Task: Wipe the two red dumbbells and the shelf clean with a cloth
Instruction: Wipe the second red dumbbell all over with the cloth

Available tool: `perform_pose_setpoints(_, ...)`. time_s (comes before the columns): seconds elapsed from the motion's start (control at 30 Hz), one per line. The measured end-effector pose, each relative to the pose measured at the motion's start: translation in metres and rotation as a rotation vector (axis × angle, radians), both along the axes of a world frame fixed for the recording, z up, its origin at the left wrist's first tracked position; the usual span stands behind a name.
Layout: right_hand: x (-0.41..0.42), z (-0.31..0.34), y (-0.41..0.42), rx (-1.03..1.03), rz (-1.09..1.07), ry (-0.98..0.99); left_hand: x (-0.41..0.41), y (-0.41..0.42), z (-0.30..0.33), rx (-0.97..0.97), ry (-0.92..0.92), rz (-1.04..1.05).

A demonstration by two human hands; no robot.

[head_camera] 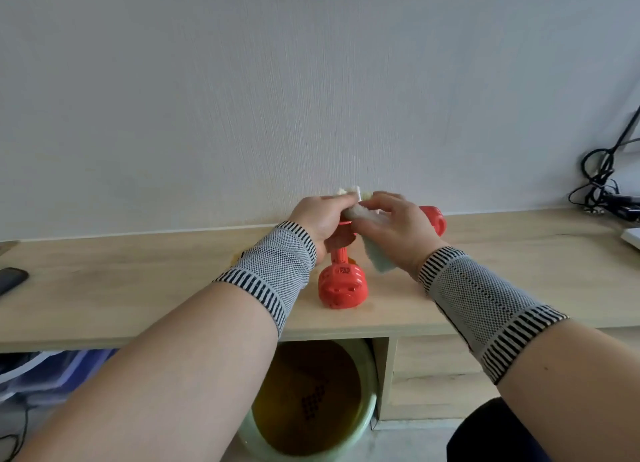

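One red dumbbell [342, 284] lies on the wooden shelf [138, 288] with its near head toward me and its far end hidden under my hands. My left hand [317, 219] grips that far end. My right hand [391, 229] presses a pale cloth [379, 260] over the same end; part of the cloth sticks up behind my fingers and part hangs below my palm. A second red dumbbell [434, 219] lies behind my right hand by the wall, mostly hidden. Both wrists wear grey knitted bands with striped edges.
A dark phone-like object [12, 278] lies at the shelf's left edge. Black cables [602, 181] and a white object [632, 237] sit at the far right. Below the shelf stands a pale green basin [367, 406] with a brownish inside, next to a wooden cabinet side [382, 375].
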State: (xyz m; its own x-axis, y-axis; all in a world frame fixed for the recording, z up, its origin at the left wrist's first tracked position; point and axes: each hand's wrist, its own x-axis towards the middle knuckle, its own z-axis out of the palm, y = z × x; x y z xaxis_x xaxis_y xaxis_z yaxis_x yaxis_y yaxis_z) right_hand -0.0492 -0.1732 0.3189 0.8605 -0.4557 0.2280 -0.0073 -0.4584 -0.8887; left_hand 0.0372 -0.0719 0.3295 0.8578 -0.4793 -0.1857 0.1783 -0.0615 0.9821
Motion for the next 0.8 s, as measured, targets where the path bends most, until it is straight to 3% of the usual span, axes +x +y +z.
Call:
perform_pose_setpoints(0.1, 0.003, -0.007, -0.012, 0.110, 0.089, 0.033, 0.007, 0.001, -0.005, 0.081, 0.003, -0.020)
perform_pose_setpoints(0.3, 0.016, -0.035, -0.043, 0.090, -0.096, 0.149, 0.039, 0.018, -0.037, 0.287, -0.075, 0.148)
perform_pose_setpoints(0.4, 0.032, -0.037, -0.043, 0.068, 0.045, 0.250, 0.060, 0.020, -0.054, 0.368, -0.073, 0.150)
perform_pose_setpoints(0.6, 0.074, -0.052, -0.038, -0.520, 0.343, 0.428, 0.079, 0.008, -0.069, 0.501, -0.036, 0.045)
perform_pose_setpoints(0.8, 0.112, -0.058, -0.047, -0.730, 0.272, 0.462, 0.090, 0.002, -0.083, 0.505, 0.064, 0.010)
